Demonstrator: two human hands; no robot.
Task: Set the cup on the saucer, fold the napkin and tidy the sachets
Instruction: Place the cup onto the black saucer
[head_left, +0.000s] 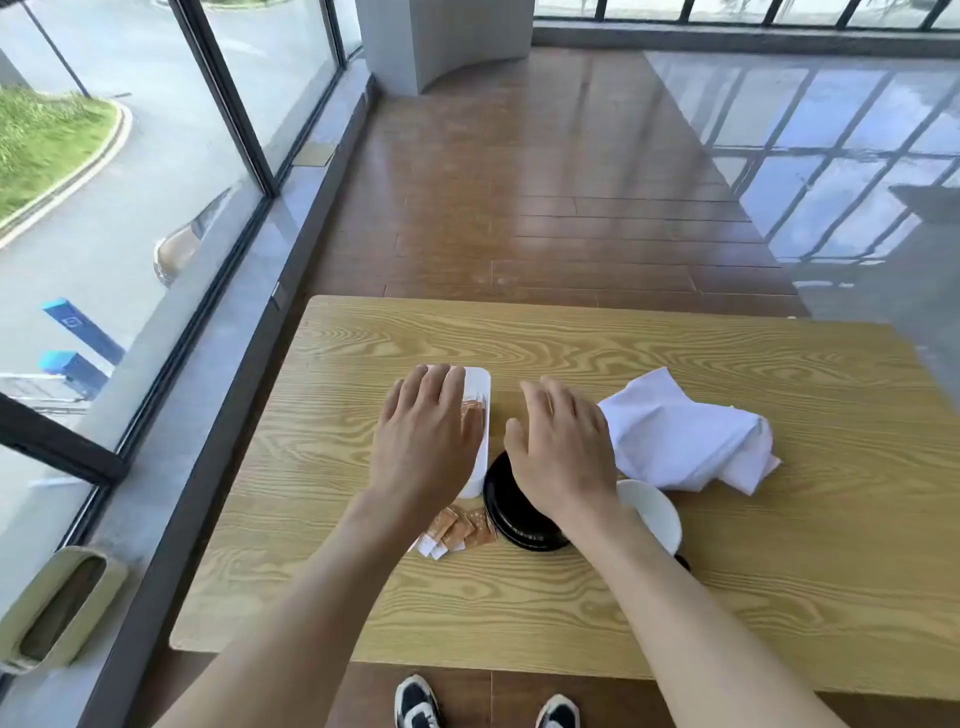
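Head view shows my left hand (426, 431) spread flat over the white tray (480, 441), gripping nothing, a few sachets (474, 413) already inside it. My right hand (563, 447) hovers open and empty above the black saucer (511, 519). I judge sachet tidying is in hand; next I must gather the loose sachets (457, 530) lying just beside the saucer. Cup (654, 512) sits off the saucer, touching the crumpled napkin (680, 431) on the surface (779, 597).
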